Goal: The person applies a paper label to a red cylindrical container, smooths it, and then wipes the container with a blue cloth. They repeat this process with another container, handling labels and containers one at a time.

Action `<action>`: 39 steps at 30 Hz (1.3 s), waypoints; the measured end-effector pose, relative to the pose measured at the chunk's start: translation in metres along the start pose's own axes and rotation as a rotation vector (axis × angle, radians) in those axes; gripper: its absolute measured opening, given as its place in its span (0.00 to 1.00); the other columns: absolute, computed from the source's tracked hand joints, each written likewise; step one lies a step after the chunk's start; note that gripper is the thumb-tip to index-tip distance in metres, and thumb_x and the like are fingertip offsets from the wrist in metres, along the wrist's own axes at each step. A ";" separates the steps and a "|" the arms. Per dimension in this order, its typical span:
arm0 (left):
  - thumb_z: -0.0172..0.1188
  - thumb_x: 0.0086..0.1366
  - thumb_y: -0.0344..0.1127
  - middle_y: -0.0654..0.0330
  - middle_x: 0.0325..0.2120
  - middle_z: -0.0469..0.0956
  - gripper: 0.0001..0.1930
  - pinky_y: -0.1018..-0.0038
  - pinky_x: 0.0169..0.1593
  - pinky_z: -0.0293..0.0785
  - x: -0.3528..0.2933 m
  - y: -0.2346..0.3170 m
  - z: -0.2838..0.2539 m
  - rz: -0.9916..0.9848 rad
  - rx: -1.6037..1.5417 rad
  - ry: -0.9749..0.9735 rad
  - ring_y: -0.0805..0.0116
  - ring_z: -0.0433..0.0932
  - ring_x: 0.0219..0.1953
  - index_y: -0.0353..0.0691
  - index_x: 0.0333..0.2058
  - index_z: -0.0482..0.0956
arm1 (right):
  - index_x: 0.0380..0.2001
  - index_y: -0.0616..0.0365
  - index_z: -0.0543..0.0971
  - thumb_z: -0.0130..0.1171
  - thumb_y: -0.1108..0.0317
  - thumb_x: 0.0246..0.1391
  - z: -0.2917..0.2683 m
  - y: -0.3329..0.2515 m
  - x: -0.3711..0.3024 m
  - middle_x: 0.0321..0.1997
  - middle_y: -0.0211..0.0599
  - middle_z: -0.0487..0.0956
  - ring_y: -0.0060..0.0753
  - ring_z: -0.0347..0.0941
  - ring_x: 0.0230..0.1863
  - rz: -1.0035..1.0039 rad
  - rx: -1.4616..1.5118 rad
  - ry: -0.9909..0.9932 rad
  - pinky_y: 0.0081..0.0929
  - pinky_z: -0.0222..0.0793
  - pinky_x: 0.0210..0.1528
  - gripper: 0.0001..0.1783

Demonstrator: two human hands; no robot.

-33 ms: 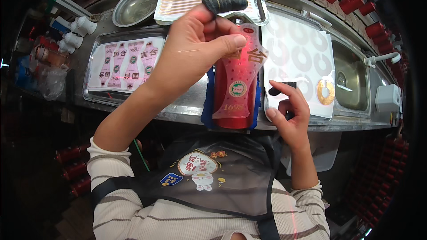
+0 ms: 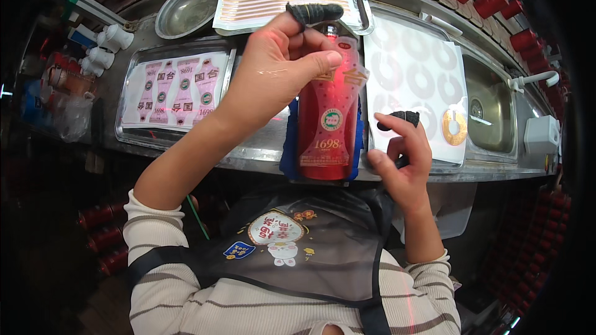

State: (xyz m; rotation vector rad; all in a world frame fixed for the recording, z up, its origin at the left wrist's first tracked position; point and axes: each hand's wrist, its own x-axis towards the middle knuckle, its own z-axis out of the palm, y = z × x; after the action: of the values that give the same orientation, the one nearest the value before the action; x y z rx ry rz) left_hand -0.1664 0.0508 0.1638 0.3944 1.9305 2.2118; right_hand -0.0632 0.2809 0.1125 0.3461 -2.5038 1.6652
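Observation:
A red bottle [image 2: 325, 174] lies in front of me on a blue support [image 2: 288, 158], its neck pointing away. My left hand [image 2: 273, 77] pinches the upper part of a translucent pink label [image 2: 333, 121] between thumb and fingers, and the label hangs over the bottle's front. Whether the label's lower end touches the bottle I cannot tell. A black finger cover [image 2: 320, 12] wraps the left index finger. To the right of the bottle, my right hand [image 2: 406, 164] is open and holds nothing, fingers bent and apart, with a black cover [image 2: 400, 120] on one finger.
A tray [image 2: 121, 130] with pink label sheets stands at left. Behind are a metal bowl [image 2: 166, 18] and a tray with a striped sheet [image 2: 279, 0]. At right, a white sheet [image 2: 397, 80] carries a gold ring label [image 2: 455, 128], beside a sink [image 2: 487, 108]. Red bottles [image 2: 490, 4] line the back.
The label's lower end has swung slightly right and now hangs straighter along the bottle. My left hand has shifted slightly. The right hand stays almost in place.

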 end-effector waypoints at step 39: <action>0.63 0.60 0.52 0.55 0.67 0.64 0.44 0.50 0.64 0.49 -0.074 -0.047 -0.003 0.392 0.805 -0.147 0.51 0.52 0.70 0.41 0.69 0.54 | 0.68 0.34 0.67 0.71 0.53 0.45 0.008 -0.021 0.033 0.38 0.48 0.71 0.45 0.69 0.33 -0.008 -0.285 -0.261 0.36 0.74 0.36 0.44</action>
State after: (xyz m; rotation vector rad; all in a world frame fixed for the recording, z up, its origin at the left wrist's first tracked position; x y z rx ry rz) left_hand -0.0986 0.0320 0.1109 1.0819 2.7595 1.3895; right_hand -0.0896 0.2610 0.1357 0.5720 -2.8721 1.3054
